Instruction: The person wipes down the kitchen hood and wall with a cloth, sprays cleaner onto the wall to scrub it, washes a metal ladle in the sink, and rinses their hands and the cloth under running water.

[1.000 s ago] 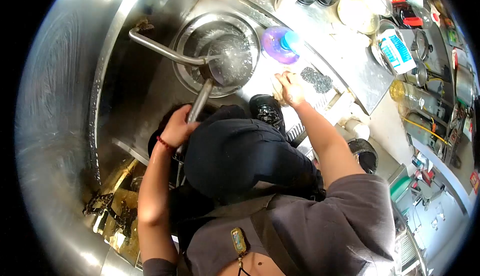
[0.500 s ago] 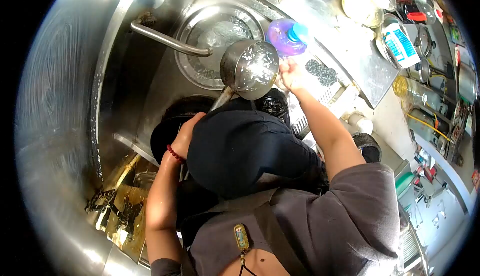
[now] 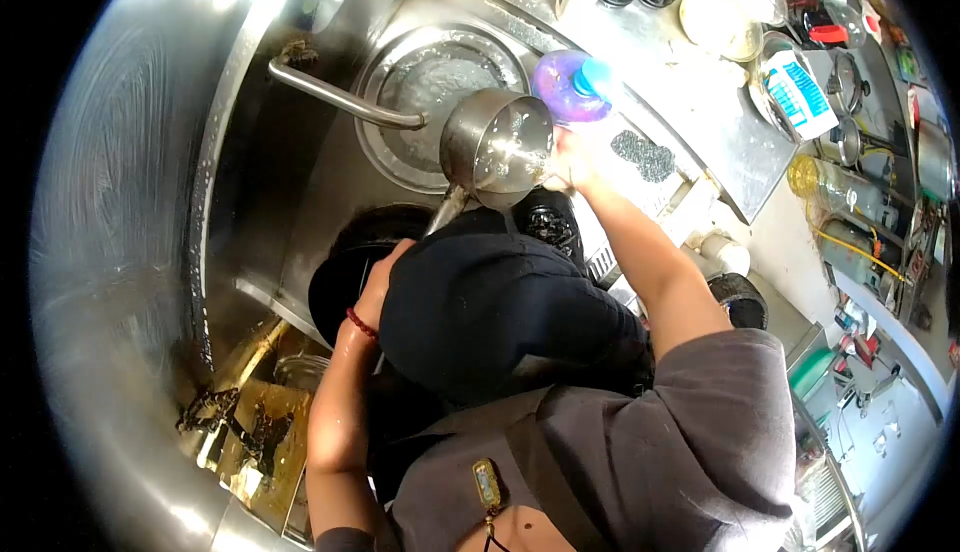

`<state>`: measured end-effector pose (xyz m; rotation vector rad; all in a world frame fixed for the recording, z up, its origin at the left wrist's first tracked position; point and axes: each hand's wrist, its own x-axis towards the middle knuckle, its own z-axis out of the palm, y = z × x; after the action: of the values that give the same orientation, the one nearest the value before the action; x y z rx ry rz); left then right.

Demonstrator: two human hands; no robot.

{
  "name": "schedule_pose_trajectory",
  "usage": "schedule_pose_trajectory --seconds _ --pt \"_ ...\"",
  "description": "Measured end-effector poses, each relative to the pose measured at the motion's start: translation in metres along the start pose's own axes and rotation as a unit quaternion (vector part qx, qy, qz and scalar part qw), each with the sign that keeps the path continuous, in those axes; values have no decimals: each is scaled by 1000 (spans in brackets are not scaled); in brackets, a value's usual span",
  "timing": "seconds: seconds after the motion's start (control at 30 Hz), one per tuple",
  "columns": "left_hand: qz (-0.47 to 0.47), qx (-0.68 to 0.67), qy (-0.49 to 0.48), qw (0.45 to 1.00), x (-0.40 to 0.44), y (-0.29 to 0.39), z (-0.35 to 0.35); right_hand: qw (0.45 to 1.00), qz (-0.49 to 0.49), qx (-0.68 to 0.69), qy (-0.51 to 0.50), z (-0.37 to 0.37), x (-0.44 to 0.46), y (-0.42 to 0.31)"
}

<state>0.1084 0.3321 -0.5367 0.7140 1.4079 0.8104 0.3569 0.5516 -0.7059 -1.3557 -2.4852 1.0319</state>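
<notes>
A large steel ladle (image 3: 475,147) is held tilted over the sink, its wet bowl shiny and facing right. Its handle slants down to the left and passes behind the dark cap (image 3: 490,312). My left hand (image 3: 380,280), with a red bead bracelet at the wrist, is closed around the handle side, its fingers partly hidden by the cap. At the bowl's right rim, my right hand (image 3: 572,162) is closed against the edge; glare washes out its fingertips. Just above that hand lies a purple bottle with a blue cap (image 3: 562,87).
Behind the ladle sits a round metal basin (image 3: 372,142) holding water, with a steel faucet pipe (image 3: 345,102) reaching over it. Dark pans (image 3: 335,287) stand at lower left. A dark scouring pad (image 3: 645,155) lies on the right ledge. Bottles and containers crowd the counter (image 3: 640,37).
The white suds in the ladle's bowl have thinned, and the bowl has turned slightly. My right hand has shifted a little lower along the rim. The whole view has moved slightly.
</notes>
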Motion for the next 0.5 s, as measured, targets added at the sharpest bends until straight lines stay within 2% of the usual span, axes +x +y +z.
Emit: schedule_pose_trajectory --seconds 0.07,0.1,0.13,0.17,0.2,0.23,0.3,0.33,0.4,0.47,0.5 --pt "-52 23 56 997 -2 -3 8 982 -124 -22 141 10 -15 3" --pt "-64 154 46 985 -3 -2 7 982 -123 -17 139 19 -18 1" --pt "-70 156 45 984 -3 -5 7 961 72 266 29 25 -23 -3" --pt "-37 147 34 988 0 -10 9 813 297 500 36 29 -27 -9" --pt "-3 137 22 990 2 -15 10 815 340 469 4 36 -20 1" --pt "12 144 13 989 3 -16 8 913 266 292 -102 40 -9 18" --pt "20 169 4 985 -1 -17 5 927 220 202 -225 32 -3 30" --pt "20 190 4 982 -2 -16 4 920 225 207 -245 23 -7 31" --pt "14 253 13 967 -5 -13 4 888 322 322 -72 1 -21 18" --pt "3 323 16 946 -7 -11 4 852 366 374 16 -1 -41 16" --pt "-1 350 16 937 -7 -10 4 984 70 161 23 5 -54 23"
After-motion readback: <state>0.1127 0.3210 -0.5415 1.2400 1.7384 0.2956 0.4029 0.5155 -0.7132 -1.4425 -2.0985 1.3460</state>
